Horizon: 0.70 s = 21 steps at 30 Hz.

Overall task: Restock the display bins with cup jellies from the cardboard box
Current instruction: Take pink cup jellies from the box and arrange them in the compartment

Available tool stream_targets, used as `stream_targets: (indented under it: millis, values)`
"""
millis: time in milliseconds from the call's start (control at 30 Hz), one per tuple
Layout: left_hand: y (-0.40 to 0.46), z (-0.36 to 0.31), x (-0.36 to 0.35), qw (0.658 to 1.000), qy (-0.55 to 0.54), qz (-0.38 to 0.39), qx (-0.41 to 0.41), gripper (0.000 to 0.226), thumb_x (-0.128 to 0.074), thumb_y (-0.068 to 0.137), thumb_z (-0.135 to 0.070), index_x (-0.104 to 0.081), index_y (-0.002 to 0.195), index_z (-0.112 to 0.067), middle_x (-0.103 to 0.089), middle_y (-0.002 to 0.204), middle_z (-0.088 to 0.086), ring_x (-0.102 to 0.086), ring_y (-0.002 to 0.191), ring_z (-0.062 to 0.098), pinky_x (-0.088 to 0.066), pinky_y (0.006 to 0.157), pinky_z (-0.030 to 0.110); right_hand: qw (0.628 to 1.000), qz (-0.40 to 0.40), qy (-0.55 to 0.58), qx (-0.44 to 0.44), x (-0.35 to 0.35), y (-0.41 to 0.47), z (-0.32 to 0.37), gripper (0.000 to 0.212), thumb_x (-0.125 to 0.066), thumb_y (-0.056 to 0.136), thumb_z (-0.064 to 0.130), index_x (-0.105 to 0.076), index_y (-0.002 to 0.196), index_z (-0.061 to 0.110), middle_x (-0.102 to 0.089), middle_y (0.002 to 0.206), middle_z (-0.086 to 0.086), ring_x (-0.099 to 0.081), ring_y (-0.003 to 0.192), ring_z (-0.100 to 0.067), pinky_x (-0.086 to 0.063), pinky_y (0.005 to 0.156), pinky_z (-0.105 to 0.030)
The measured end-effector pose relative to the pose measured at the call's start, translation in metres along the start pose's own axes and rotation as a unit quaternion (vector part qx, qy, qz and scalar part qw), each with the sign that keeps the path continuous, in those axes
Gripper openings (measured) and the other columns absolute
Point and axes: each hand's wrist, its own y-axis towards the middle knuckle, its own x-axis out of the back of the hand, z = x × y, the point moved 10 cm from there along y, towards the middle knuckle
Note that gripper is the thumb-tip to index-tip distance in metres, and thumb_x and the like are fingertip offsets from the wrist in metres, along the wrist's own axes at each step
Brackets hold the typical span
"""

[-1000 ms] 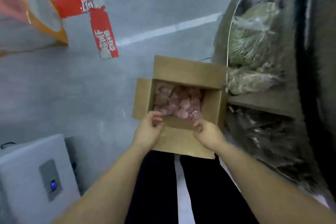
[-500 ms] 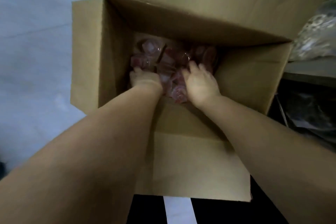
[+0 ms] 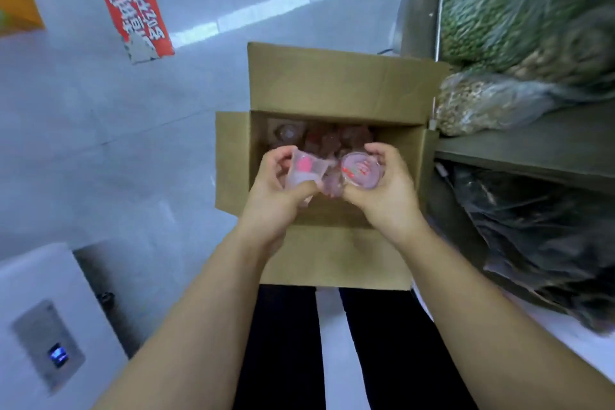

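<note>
Left hand (image 3: 276,190) grips a cup (image 3: 304,171) tilted on its side; right hand (image 3: 382,186) grips another (image 3: 361,170), lid facing the camera, above the box (image 3: 336,83). Lid print is unreadable.

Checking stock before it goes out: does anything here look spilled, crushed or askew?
Nothing stands out. Both hands hold intact cup jellies above the cardboard box; no spill shows.

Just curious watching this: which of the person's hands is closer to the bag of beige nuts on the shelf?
The right hand. It holds a cup jelly over the cardboard box, on the side toward the nut bag. The left hand is farther away, across the box.
</note>
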Motion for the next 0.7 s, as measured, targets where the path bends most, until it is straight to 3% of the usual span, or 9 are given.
stream_targets:
  millis: [33,133,267,367,500,567,700]
  values:
    - [-0.026,-0.03,-0.007,0.999,-0.025,0.012,-0.017,0.053,-0.066,0.061,-0.01,-0.046,0.107,-0.028,-0.058,0.113,0.006,-0.056,0.085,0.01,-0.045,0.054,0.014,0.999,-0.007,0.042,-0.001,0.016,-0.022,0.028,0.063,-0.078,0.061,-0.001,-0.05,0.115,0.016,-0.056,0.113,-0.007,-0.059,0.104,-0.015,-0.047,0.093,-0.027]
    - [-0.107,-0.129,-0.034,0.992,-0.023,0.084,-0.09,0.054,-0.064,0.063,-0.009,-0.038,0.106,-0.029,-0.064,0.107,0.001,-0.06,0.083,0.007,-0.047,0.059,0.016,0.991,-0.025,0.121,0.051,0.077,-0.09,0.13,0.061,-0.075,0.065,-0.007,-0.047,0.112,0.02,-0.059,0.106,-0.001,-0.059,0.087,0.006,-0.046,0.08,-0.01]
    - [-0.212,-0.261,-0.074,0.966,0.084,0.158,-0.189,0.054,-0.062,0.068,-0.01,-0.032,0.105,-0.036,-0.059,0.104,0.008,-0.062,0.07,0.009,-0.053,0.06,0.026,0.975,-0.053,0.155,0.147,0.167,-0.181,0.261,0.063,-0.069,0.067,-0.009,-0.046,0.116,0.021,-0.06,0.109,0.0,-0.059,0.093,-0.002,-0.047,0.084,-0.016]
    - [-0.285,-0.346,-0.111,0.925,0.163,0.197,-0.281,0.062,-0.068,0.07,-0.014,-0.036,0.116,-0.041,-0.055,0.114,0.003,-0.061,0.095,0.013,-0.051,0.085,0.029,0.956,-0.098,0.174,0.214,0.235,-0.242,0.33,0.064,-0.063,0.062,-0.004,-0.046,0.115,0.028,-0.058,0.109,0.011,-0.057,0.099,-0.001,-0.044,0.088,-0.017]
    - [-0.373,-0.41,-0.177,0.86,0.197,0.287,-0.372,0.047,-0.071,0.073,-0.018,-0.049,0.114,-0.028,-0.057,0.105,-0.021,-0.056,0.098,0.003,-0.043,0.087,0.019,0.925,-0.182,0.186,0.276,0.321,-0.309,0.371,0.067,-0.06,0.063,-0.003,-0.047,0.114,0.038,-0.057,0.109,0.017,-0.057,0.102,-0.004,-0.043,0.088,-0.018]
    - [-0.408,-0.425,-0.209,0.827,0.217,0.31,-0.415,0.045,-0.072,0.072,-0.016,-0.052,0.111,-0.023,-0.058,0.108,-0.017,-0.056,0.102,0.003,-0.041,0.089,0.017,0.913,-0.224,0.18,0.291,0.361,-0.338,0.375,0.068,-0.059,0.064,-0.005,-0.046,0.115,0.038,-0.058,0.11,0.016,-0.057,0.102,-0.003,-0.042,0.087,-0.016]
    - [-0.459,-0.44,-0.272,0.774,0.246,0.315,-0.491,0.054,-0.079,0.065,-0.02,-0.054,0.112,-0.027,-0.055,0.115,0.003,-0.054,0.112,0.005,-0.04,0.092,0.015,0.898,-0.297,0.149,0.288,0.432,-0.383,0.363,0.069,-0.063,0.064,0.003,-0.042,0.119,0.04,-0.054,0.107,0.034,-0.054,0.103,0.01,-0.037,0.085,-0.003]
